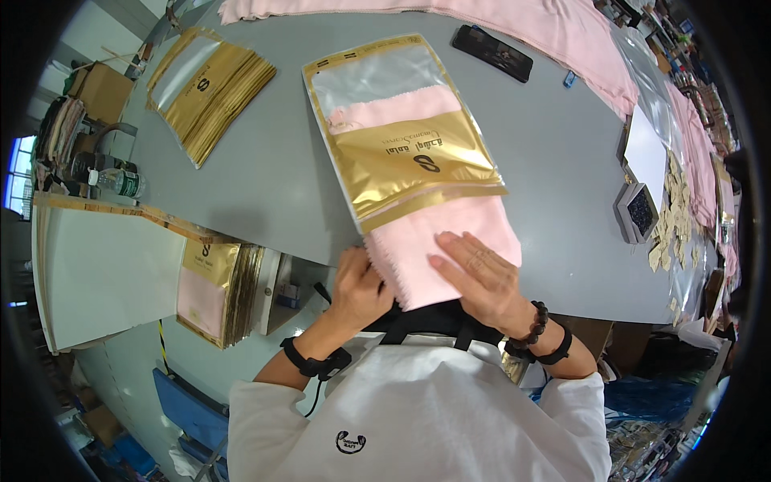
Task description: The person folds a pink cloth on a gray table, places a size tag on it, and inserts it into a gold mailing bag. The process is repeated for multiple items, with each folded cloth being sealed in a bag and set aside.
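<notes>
Pouch: a gold foil pouch (405, 132) with a clear window up top lies flat just beyond the fingertips, its open mouth facing them. There's dark print on the gold part.
Cloth: a folded pink cloth (450, 241) is partway in. You can see it through the window at the far end, and the near end sticks out of the mouth right under the fingers.
Pouch stack: a fanned pile of matching empty gold pouches (210, 90) sits well off to the left and beyond the left hand.
Filled ones: more gold pouches with pink inside (215, 291) stand in a batch below the table edge, left of the left hand.
Phone: a dark phone (492, 53) lies past the pouch, far from the fingers.
Far stuff: more pink fabric (554, 32) runs along the far edge, and small cream tags (671, 229) are scattered well to the right of the right hand.
Table: a plain grey table (265, 177), pretty big. The room around it looks like a cluttered workshop, with boxes and a water bottle (119, 183) off to the left.
Left hand: the left hand (357, 289) is curled, with its fingers closed over the near left corner of the cloth at the table edge. It looks like a pinch grip, but the fingertips are tucked out of sight.
Right hand: the right hand (482, 281) is open and flat, fingers stretched out and slightly spread, pressing down on top of the cloth just short of the pouch mouth. It isn't gripping anything. There's a dark bead bracelet on that wrist.
</notes>
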`<state>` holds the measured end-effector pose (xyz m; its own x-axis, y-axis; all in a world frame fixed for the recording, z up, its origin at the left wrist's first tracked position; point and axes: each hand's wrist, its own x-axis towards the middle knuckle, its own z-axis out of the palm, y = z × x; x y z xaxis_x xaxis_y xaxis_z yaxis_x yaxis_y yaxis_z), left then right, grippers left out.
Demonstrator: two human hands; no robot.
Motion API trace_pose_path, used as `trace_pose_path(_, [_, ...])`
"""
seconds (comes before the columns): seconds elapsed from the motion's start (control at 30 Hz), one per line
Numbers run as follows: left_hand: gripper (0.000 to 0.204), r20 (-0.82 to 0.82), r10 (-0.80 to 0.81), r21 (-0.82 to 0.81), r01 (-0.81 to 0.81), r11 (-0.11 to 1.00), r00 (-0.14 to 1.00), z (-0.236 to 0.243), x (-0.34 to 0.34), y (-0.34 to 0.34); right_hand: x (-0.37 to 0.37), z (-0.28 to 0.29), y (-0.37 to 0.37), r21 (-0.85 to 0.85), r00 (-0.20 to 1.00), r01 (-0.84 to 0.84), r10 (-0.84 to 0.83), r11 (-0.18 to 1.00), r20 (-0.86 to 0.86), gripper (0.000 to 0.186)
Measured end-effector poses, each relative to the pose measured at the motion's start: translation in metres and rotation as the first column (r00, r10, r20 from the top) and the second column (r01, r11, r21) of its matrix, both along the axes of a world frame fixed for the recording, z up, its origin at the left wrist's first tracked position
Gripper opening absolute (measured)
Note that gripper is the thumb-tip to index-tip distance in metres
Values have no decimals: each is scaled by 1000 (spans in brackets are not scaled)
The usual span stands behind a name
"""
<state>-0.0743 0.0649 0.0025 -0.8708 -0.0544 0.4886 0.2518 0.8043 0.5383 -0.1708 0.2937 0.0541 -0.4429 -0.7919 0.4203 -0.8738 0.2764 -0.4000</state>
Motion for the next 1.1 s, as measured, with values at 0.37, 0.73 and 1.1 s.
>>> trace_pose_path(0.37, [30,269,-71,42,62,997,960,6,-27,-4,-4,-4,-3,62,992,120,-117,991,-43,71])
trace_pose_path(0.73, [30,306,28,-222,43,974,951,20,-42,10,-72,-37,-52,204,984,167,-176,965,26,50])
trace_pose_path(1.1, [20,80,-24,108,15,994,996,7,37,-16,37,27,23,143,905,-6,-56,990,421,14])
